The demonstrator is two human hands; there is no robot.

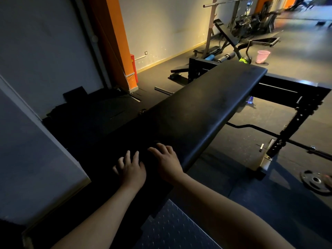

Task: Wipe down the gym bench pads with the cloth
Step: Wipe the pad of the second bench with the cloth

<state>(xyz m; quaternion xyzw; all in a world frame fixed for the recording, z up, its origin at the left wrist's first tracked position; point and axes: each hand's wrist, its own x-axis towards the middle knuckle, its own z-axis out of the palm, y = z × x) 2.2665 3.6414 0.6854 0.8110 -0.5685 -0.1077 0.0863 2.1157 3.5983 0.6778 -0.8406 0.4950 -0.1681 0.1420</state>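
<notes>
The pad (pixel 206 105) is a long black slab running from the lower centre of the frame up to the upper right. Its far end catches light and its near end is lost in shadow. The cloth cannot be made out. The patch under and between the hands is black on black, so a dark cloth may lie there, but I cannot tell.

Both hands rest on the near end, at lower centre. The left hand (pixel 130 170) lies palm down with fingers spread, towards the pad's left edge. The right hand (pixel 166 161) sits just beside it, nearer the right edge, with fingers spread and slightly arched. Neither pinches or curls round anything I can see.

This looks like the start of a stroke from the near end. To do it well, keep both palms flat with even weight and push along the pad's length towards the far end. Work in overlapping lanes, and roll over the rounded side edges rather than skimming only the top.

Right of the pad stand a black rack (pixel 301 112) and a bar (pixel 242 125) lying low. A bottle (pixel 250 100) sits on the floor beneath the pad's far part. A plate (pixel 314 180) lies at lower right and a pink bucket (pixel 263 56) stands at upper right. An orange pillar (pixel 115 42) rises at upper left.
</notes>
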